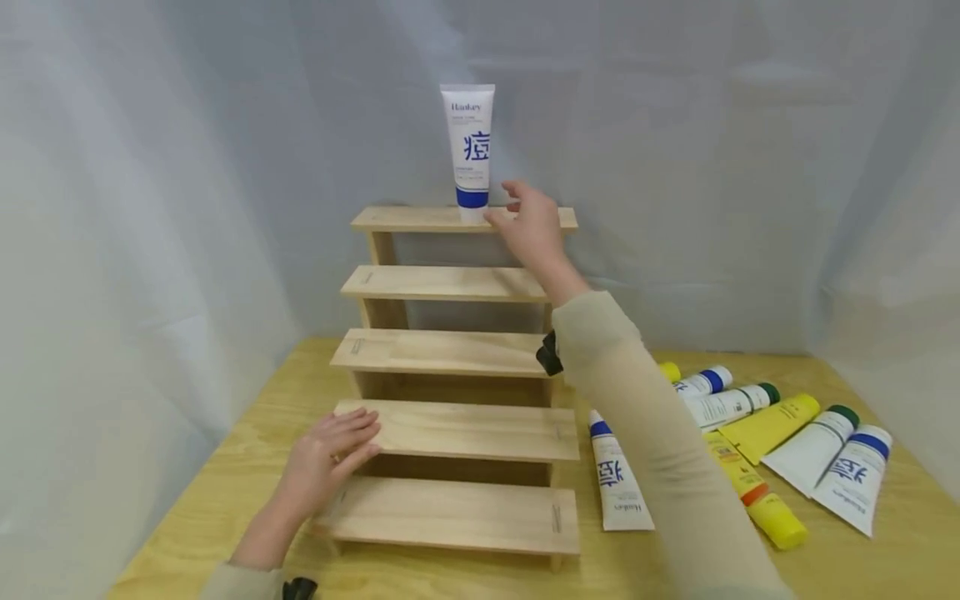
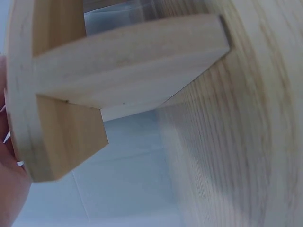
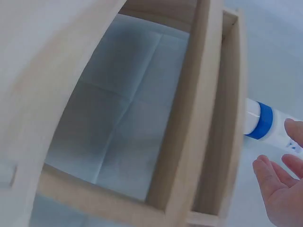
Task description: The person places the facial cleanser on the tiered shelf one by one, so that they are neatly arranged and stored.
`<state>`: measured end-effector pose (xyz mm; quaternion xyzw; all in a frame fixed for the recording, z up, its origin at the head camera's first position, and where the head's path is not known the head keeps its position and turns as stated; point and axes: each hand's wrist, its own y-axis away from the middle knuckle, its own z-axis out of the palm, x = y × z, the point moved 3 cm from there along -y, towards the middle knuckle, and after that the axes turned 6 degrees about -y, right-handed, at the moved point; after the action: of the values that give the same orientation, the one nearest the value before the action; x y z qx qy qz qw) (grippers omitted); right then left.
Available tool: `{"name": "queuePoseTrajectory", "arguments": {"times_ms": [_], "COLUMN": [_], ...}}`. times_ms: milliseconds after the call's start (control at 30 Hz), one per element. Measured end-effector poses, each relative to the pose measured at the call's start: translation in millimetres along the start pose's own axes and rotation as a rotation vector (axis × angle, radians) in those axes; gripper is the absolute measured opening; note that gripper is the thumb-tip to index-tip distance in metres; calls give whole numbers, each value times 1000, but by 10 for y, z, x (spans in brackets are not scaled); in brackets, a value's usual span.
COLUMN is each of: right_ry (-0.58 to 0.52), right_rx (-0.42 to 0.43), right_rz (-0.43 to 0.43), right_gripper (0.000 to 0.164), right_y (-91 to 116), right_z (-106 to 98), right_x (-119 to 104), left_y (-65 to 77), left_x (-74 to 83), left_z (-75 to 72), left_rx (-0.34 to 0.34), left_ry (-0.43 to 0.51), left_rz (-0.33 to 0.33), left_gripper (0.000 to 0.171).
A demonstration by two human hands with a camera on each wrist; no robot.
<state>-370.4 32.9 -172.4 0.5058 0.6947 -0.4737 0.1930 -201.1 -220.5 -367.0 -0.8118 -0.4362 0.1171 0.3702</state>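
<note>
A white tube with a blue band (image 1: 472, 150) stands upright, cap down, on the top step of a wooden tiered stand (image 1: 450, 352). Just right of its lower end is my right hand (image 1: 531, 227), fingers parted and bent a little, nothing between them. In the right wrist view the tube's white cap and blue band (image 3: 265, 121) show beside the thumb and fingers. My left hand (image 1: 330, 458) rests with extended fingers on the left end of the second step from the bottom. The left wrist view catches only part of that hand (image 2: 10, 184) behind the stand's edge.
To the right of the stand, another white-and-blue tube (image 1: 617, 479) lies on the wooden table (image 1: 217, 500). Farther right, several tubes lie together, among them a yellow one (image 1: 772, 427) and a white one with a green cap (image 1: 813, 450). Pale sheeting (image 1: 697, 183) hangs behind.
</note>
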Motion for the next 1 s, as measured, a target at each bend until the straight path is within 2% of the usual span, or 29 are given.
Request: {"name": "queuePoseTrajectory", "arguments": {"times_ms": [167, 300, 400, 500, 600, 767, 1000], "right_ry": [-40, -74, -63, -28, 32, 113, 168], "right_rx": [7, 3, 20, 15, -32, -112, -152], "right_rz": [-133, -217, -247, -251, -237, -190, -144], "right_gripper": [44, 42, 38, 36, 37, 39, 38], "right_y": [230, 472, 657, 837, 1028, 1338, 1639], "right_z": [-271, -525, -694, -824, -903, -932, -913], "right_x": [17, 135, 258, 405, 563, 834, 1133], "left_y": [-1, -16, -22, -25, -24, -10, 31], "left_x": [-6, -6, -11, -9, -13, -26, -50], "left_z": [18, 16, 3, -7, -13, -24, -34], "left_rx": [-2, -9, -8, -3, -7, -5, 1], "left_ry": [6, 17, 12, 4, -3, -15, -18], "left_rz": [8, 6, 8, 17, 9, 1, 1], "left_gripper": [29, 29, 29, 29, 29, 29, 29]}}
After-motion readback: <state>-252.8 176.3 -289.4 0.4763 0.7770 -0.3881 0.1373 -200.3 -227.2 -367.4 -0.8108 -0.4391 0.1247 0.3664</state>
